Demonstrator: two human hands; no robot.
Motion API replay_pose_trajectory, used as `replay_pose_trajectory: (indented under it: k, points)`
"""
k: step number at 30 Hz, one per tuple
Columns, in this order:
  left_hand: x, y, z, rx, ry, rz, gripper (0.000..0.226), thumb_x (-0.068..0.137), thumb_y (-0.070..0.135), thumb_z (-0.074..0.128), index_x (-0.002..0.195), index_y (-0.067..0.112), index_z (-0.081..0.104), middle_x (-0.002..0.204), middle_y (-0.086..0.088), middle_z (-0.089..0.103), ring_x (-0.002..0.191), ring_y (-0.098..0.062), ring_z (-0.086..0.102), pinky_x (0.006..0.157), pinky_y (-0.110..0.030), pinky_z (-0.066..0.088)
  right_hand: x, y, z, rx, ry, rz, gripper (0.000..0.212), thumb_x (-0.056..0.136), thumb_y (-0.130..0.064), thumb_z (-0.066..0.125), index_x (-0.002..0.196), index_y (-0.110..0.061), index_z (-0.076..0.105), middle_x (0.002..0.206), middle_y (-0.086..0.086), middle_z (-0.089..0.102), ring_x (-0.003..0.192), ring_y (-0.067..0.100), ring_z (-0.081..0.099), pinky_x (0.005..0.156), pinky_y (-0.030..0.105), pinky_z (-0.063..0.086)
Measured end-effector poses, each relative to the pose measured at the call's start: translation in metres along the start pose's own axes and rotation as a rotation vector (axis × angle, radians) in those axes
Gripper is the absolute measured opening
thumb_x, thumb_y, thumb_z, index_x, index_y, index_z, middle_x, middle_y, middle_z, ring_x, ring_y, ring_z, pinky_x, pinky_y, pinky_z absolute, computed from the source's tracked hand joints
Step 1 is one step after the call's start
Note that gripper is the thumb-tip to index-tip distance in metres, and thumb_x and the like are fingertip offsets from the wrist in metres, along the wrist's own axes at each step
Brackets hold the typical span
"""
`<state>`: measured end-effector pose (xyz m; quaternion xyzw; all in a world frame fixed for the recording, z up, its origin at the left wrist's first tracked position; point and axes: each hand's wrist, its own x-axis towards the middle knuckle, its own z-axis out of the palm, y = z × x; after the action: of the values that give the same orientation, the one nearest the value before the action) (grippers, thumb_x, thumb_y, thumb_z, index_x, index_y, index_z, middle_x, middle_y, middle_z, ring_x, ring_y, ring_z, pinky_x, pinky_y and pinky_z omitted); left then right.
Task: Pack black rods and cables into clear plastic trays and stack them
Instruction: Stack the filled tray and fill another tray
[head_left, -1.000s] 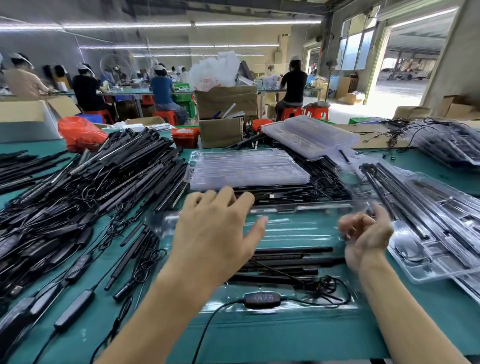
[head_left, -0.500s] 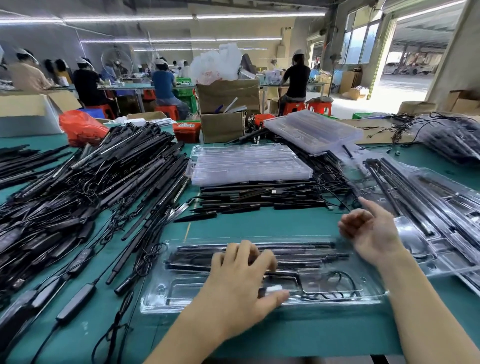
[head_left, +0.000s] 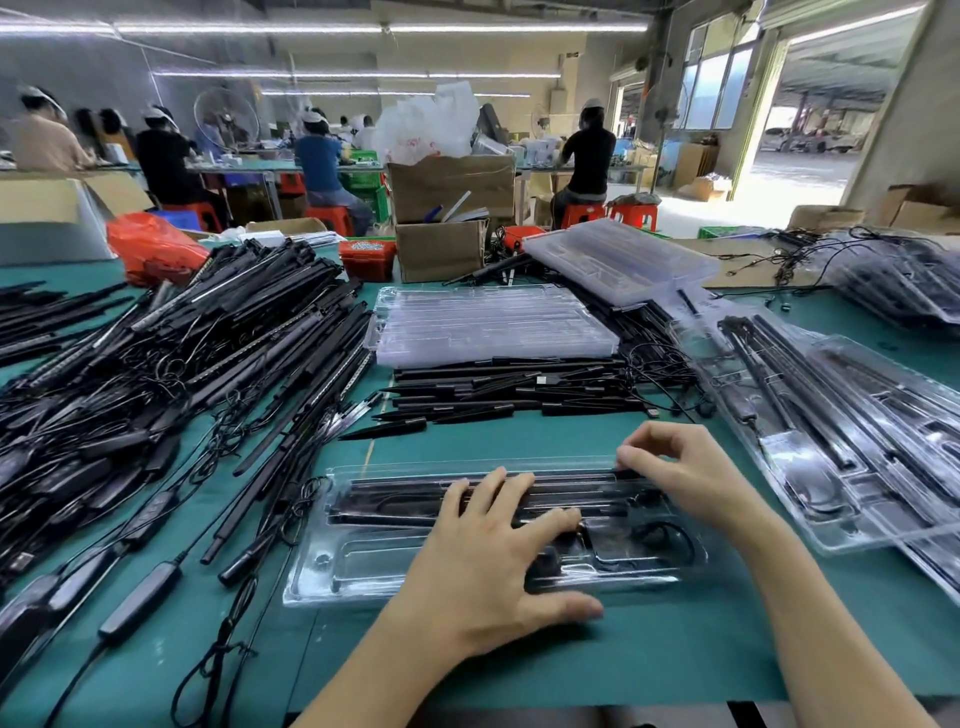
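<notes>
Right now, a clear plastic tray is seen lying flat on the green table, close to the front edge. Black rods are laid side by side in the far half of the tray, and a thin black cable is curled in the near right part.

The tray is pressed down by the left hand. Its fingers are spread out and nearly straight on top of the clear plastic, over the rods, and its thumb is laid on the table just past the tray's near edge. Nothing is gripped by this hand.

The right hand is held at the far right part of the tray. Its fingers are curled, and their tips are brought together at the end of the top rod. It cannot be told for sure if the rod end or the plastic edge is pinched there.

A big heap of loose black rods and cables is piled on the left side of the table. A stack of empty clear trays is set behind, on top of more black rods. Filled trays are laid one over another on the right. An orange bag and a cardboard box are seen farther back.
</notes>
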<state>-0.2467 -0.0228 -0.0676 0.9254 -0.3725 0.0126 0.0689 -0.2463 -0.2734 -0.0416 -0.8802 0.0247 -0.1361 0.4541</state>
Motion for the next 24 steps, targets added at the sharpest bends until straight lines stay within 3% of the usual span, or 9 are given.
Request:
replay_pose_trajectory:
  k: [3,8,10,12,15,17,20,24]
  points:
    - [0.007,-0.006,-0.002,-0.006,-0.006,0.011,0.080,0.078,0.093,0.024,0.147,0.055,0.019,0.167,0.003,0.014,0.154,-0.018,0.002,0.123,-0.047,-0.001,0.003,0.006,0.005,-0.054,0.043,-0.012,0.017,0.089,-0.013,0.070,0.072,-0.014,0.072,0.074,-0.003,0.073,0.076,0.012,0.068,0.081,0.032,0.052]
    - [0.013,-0.012,-0.010,-0.066,-0.015,0.021,0.075,0.080,0.090,0.022,0.145,0.054,0.030,0.165,0.007,0.022,0.154,-0.016,0.008,0.123,-0.041,0.006,-0.001,0.011,0.003,-0.053,0.211,-0.042,0.020,0.090,-0.017,0.070,0.070,-0.019,0.069,0.068,-0.006,0.069,0.065,0.006,0.061,0.070,0.031,0.048]
    - [0.015,-0.011,-0.013,-0.054,-0.026,0.030,0.070,0.085,0.086,0.022,0.144,0.051,0.035,0.163,0.005,0.027,0.154,-0.019,0.013,0.120,-0.040,0.012,-0.006,0.005,-0.005,-0.010,0.104,-0.083,0.015,0.088,-0.020,0.073,0.074,-0.020,0.070,0.073,-0.006,0.069,0.064,0.005,0.059,0.067,0.029,0.048]
    - [0.016,-0.009,-0.016,-0.027,-0.036,0.040,0.067,0.088,0.084,0.019,0.142,0.048,0.037,0.161,0.003,0.033,0.152,-0.023,0.018,0.117,-0.040,0.017,-0.015,-0.002,-0.014,0.034,-0.153,-0.091,0.012,0.081,-0.035,0.078,0.081,-0.024,0.073,0.081,-0.003,0.072,0.070,0.008,0.064,0.068,0.026,0.050]
    - [0.016,-0.007,-0.020,0.005,-0.045,0.052,0.064,0.090,0.080,0.019,0.140,0.046,0.039,0.154,0.002,0.042,0.149,-0.025,0.026,0.114,-0.042,0.024,-0.029,-0.008,-0.024,-0.038,-0.434,-0.016,0.040,0.060,-0.052,0.084,0.094,-0.034,0.074,0.103,-0.007,0.072,0.098,0.007,0.067,0.089,0.022,0.049]
    - [0.016,-0.007,-0.022,0.002,-0.050,0.052,0.062,0.091,0.079,0.021,0.139,0.045,0.041,0.149,0.002,0.047,0.146,-0.026,0.030,0.113,-0.042,0.026,-0.034,-0.009,-0.028,-0.110,-0.487,-0.002,0.050,0.054,-0.050,0.086,0.100,-0.042,0.070,0.112,-0.015,0.067,0.108,0.000,0.060,0.094,0.016,0.043]
    - [0.016,-0.007,-0.022,0.004,-0.062,0.058,0.064,0.089,0.080,0.018,0.139,0.046,0.040,0.147,0.002,0.048,0.146,-0.025,0.030,0.113,-0.042,0.026,-0.036,-0.009,-0.028,-0.138,-0.469,0.003,0.046,0.056,-0.039,0.083,0.098,-0.045,0.067,0.115,-0.016,0.065,0.109,-0.001,0.059,0.092,0.011,0.041]
    - [0.016,-0.007,-0.023,-0.011,-0.072,0.050,0.068,0.087,0.082,0.018,0.140,0.046,0.041,0.151,-0.001,0.046,0.146,-0.025,0.030,0.114,-0.041,0.026,-0.038,-0.009,-0.022,-0.140,-0.428,-0.004,0.036,0.064,-0.019,0.081,0.092,-0.039,0.069,0.115,-0.018,0.065,0.115,-0.001,0.057,0.101,0.018,0.039]
